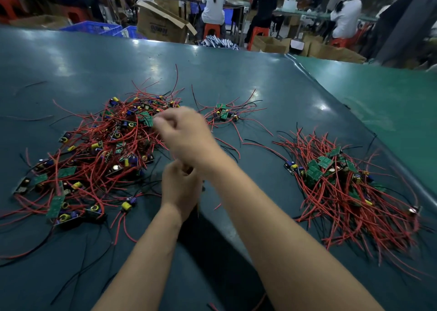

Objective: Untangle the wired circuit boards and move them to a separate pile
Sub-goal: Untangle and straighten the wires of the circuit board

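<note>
Tabletop (236, 74) dark green, glossy | stools (210, 30) behind | left hand (181, 187), right hand (186, 135) curled, grip unclear

You have only one view, from the camera worn on your head. It looks forward and down over the dark green table (71, 57), near to your forearms, which enter from the bottom edge. The wide lens bends the table edges. At the top, it reaches the seated workers (214, 3) far behind.
</note>
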A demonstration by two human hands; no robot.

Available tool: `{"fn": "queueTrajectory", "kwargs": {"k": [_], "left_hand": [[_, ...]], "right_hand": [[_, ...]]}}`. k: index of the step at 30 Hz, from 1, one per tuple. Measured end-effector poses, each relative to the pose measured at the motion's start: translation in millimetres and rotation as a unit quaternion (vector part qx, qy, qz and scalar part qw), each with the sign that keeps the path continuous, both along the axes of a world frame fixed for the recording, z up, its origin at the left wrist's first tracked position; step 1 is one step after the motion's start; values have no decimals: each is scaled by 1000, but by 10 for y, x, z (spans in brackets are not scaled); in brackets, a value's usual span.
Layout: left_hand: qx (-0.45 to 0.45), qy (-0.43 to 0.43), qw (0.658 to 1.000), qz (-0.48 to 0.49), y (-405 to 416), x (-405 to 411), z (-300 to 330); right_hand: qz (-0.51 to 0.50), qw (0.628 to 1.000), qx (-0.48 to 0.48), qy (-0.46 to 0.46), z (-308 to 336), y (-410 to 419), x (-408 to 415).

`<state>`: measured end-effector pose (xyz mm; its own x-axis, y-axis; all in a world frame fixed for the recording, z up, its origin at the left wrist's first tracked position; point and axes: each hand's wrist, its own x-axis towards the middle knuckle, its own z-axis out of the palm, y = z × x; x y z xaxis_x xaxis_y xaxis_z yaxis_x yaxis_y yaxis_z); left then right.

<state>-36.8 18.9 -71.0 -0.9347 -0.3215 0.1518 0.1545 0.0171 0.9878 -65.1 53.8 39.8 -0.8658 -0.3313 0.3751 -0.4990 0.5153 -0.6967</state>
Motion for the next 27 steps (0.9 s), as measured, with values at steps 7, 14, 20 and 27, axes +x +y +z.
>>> {"fn": "queueTrajectory", "kwargs": {"k": [7,14,20,27], "left_hand": [[27,30,999,-24,87,118,180],[-10,41,997,-69,127,150,213],[-80,54,993,-63,97,122,159],[34,62,997,11,123,116,201]], "right_hand": [[16,779,-540,-318,-17,764,-17],[31,735,-550,-396,-612,1080,233],[-49,886,-393,-241,-724,1127,304],[-142,814,-501,-256,-740,983,312]]}}
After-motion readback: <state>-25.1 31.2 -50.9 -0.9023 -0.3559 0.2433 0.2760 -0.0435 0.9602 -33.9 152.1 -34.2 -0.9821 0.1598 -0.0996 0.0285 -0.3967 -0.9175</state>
